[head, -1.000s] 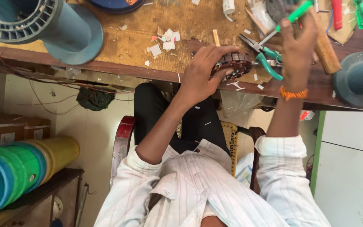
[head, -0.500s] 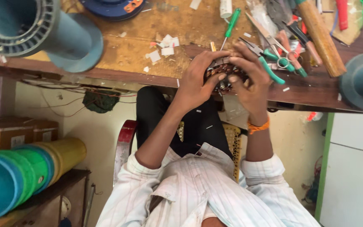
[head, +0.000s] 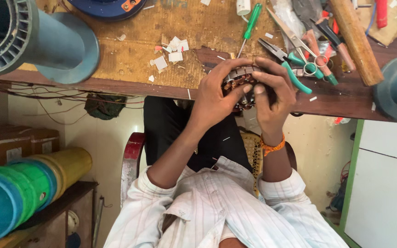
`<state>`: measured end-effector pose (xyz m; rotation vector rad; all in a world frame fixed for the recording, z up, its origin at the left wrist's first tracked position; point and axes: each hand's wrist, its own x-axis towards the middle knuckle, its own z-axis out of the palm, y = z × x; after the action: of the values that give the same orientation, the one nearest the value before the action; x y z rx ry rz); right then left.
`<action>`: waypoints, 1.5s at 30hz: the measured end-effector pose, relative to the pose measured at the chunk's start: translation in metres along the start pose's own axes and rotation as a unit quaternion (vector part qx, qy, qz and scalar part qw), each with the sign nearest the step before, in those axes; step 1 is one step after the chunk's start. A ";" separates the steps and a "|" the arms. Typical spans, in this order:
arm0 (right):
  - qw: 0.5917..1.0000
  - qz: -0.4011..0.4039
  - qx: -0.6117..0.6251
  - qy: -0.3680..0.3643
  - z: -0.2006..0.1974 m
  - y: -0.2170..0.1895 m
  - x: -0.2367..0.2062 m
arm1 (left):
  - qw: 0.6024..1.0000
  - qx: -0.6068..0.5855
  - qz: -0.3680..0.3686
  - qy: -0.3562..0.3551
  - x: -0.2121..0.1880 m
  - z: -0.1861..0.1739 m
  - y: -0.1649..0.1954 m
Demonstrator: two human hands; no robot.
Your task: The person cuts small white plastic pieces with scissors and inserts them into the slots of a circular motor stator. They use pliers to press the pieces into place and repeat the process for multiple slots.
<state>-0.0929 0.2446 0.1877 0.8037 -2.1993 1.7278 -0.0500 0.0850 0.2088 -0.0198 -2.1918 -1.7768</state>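
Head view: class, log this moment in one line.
left hand: grips motor stator | right hand: grips stator | pliers: on workbench

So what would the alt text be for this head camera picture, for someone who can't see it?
Two hands, the left hand and the right hand, hold a round motor stator with copper windings at the edge of a wooden workbench. Pliers, scissors and a green screwdriver lie just beyond it.

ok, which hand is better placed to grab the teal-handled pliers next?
Probably right. The right hand sits beside the teal-handled pliers, almost touching one handle. The left hand is on the far side of the wound stator and cradles it from below.
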 end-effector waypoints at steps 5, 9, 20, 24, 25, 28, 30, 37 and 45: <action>0.998 0.035 0.049 0.004 0.002 -0.007 0.000 | 1.000 -0.023 -0.017 0.007 0.002 0.001 0.004; 0.992 0.075 0.096 -0.017 -0.004 -0.002 0.003 | 1.000 0.000 0.002 0.014 -0.002 0.005 -0.001; 0.990 -0.050 -0.025 -0.127 -0.015 -0.006 0.016 | 1.000 -0.029 0.002 -0.004 0.007 -0.001 -0.005; 0.986 -0.086 -0.133 -0.054 -0.045 0.004 0.010 | 0.999 -0.009 0.035 -0.037 0.011 -0.007 -0.013; 0.982 -0.053 -0.174 -0.043 -0.061 0.009 0.010 | 0.998 -0.008 0.043 -0.039 0.014 -0.007 -0.017; 0.964 0.050 -0.257 -0.054 -0.107 0.028 0.015 | 0.994 -0.089 0.020 -0.053 0.034 -0.008 -0.035; 0.942 0.072 -0.320 -0.067 -0.127 0.039 0.019 | 0.993 -0.082 0.067 -0.055 0.050 -0.006 -0.043; 0.924 0.018 -0.375 -0.068 -0.107 0.080 0.021 | 0.943 0.241 0.229 0.003 0.090 -0.015 -0.029; 0.902 0.154 -0.382 -0.128 -0.102 0.126 0.016 | 0.939 0.317 0.025 0.134 0.017 -0.125 -0.056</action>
<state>-0.1908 0.3564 0.1205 0.5064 -2.9724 0.7063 -0.0487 -0.0506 0.1823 0.2912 -2.4126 -0.9091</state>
